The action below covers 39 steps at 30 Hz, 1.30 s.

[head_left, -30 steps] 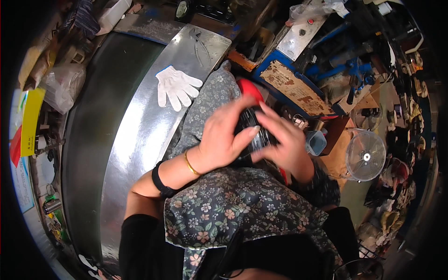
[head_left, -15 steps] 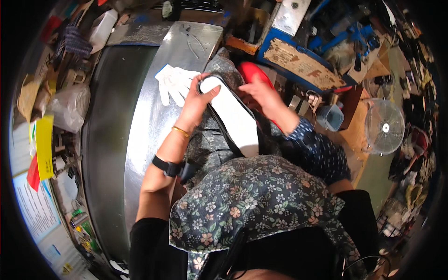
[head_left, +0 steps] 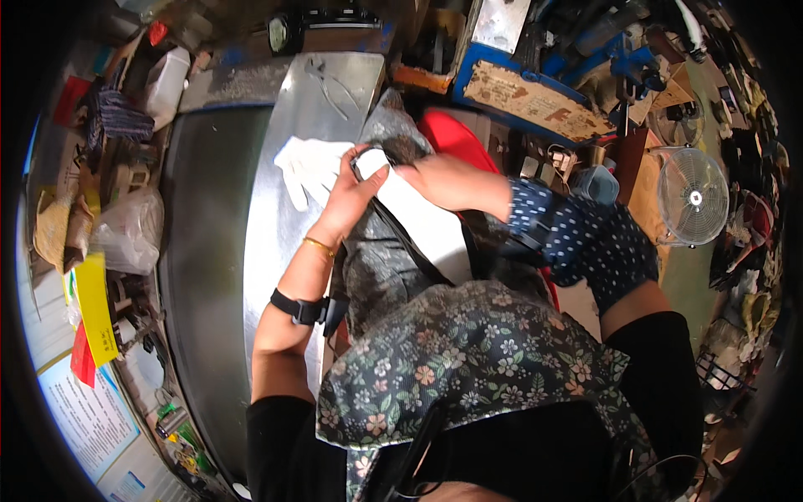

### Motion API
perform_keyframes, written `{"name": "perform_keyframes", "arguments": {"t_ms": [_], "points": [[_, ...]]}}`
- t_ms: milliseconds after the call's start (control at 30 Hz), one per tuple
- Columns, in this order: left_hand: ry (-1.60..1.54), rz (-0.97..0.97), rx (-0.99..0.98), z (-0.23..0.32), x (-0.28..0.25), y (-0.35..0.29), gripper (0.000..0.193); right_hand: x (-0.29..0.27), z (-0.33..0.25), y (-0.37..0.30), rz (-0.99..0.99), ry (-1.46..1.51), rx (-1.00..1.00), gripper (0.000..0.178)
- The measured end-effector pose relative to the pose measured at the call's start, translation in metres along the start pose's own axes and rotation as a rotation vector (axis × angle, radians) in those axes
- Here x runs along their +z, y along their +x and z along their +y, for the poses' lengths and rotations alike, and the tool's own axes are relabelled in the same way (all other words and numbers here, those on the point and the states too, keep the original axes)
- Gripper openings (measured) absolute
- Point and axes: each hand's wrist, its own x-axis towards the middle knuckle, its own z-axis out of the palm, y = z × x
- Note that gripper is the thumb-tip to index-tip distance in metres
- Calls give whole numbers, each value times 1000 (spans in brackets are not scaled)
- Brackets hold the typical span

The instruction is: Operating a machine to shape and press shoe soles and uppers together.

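Across my lap lies a long white sole-shaped piece [head_left: 431,224] with black material along its edges. Its rounded end points away from me. My left hand [head_left: 355,194] grips that end on the left side, thumb on the white face and fingers round the black edge. Opposite it, my right hand [head_left: 447,182] is closed at the right edge near the same end. Its fingers are bent in and partly hidden, so exactly what they pinch does not show. Left of the piece, a white knit glove [head_left: 311,167] rests on a shiny metal surface [head_left: 280,251].
Pliers [head_left: 335,88] lie at the metal surface's far end. A dark belt-like strip [head_left: 209,251] runs along the left. Something red [head_left: 456,134] sits beyond my right hand. A fan [head_left: 693,197] and a blue container [head_left: 594,184] stand to the right.
My right hand has moved left and inward, from apart over the red thing to the edge of the white piece, and its fingers have closed. My left hand keeps its grip.
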Motion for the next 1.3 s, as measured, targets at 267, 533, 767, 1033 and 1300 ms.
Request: {"name": "perform_keyframes", "arguments": {"t_ms": [267, 533, 767, 1033, 1300], "points": [[-778, 297, 130, -45, 10, 20, 51, 21, 2, -36, -105, 1285, -26, 75], [1110, 333, 16, 25, -1, -5, 45, 31, -32, -9, -7, 1051, 39, 82], [496, 356, 155, -20, 49, -60, 76, 49, -27, -37, 208, 1230, -82, 68], [229, -7, 177, 70, -18, -17, 60, -72, 7, -60, -257, 337, -431, 80], [260, -828, -156, -17, 57, -25, 77, 2, 55, -83, 365, 230, -345, 19]]}}
